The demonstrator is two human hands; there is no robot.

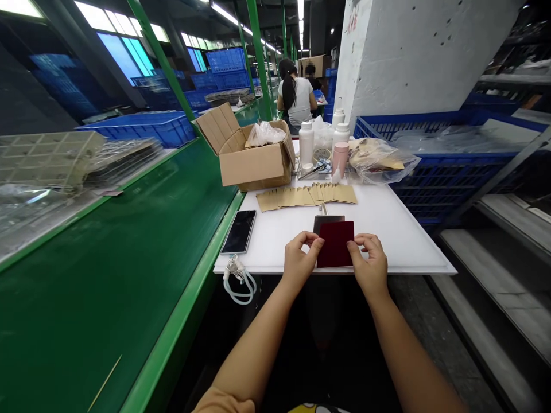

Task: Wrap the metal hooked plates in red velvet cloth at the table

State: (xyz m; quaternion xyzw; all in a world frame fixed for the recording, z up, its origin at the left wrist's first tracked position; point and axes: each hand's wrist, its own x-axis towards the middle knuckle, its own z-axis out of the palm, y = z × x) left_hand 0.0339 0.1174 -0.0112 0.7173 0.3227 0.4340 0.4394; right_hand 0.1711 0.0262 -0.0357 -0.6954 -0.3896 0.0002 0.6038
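Note:
A dark red rectangular piece [336, 243] lies on the white table [400, 229] near its front edge, over a grey metal plate [327, 219] that shows behind it. My left hand [299, 258] pinches the piece's left edge with thumb and fingers. My right hand [368, 261] grips its right edge the same way. A fanned row of tan paper pieces [306, 196] lies just beyond.
A phone [239, 232] and a coiled cable [239, 278] lie at the table's left edge. An open cardboard box [252, 155], white bottles [306, 143], a plastic bag [379, 160] and blue crates [447, 166] stand behind. A green conveyor [112, 258] runs on the left. Another person [295, 94] sits far back.

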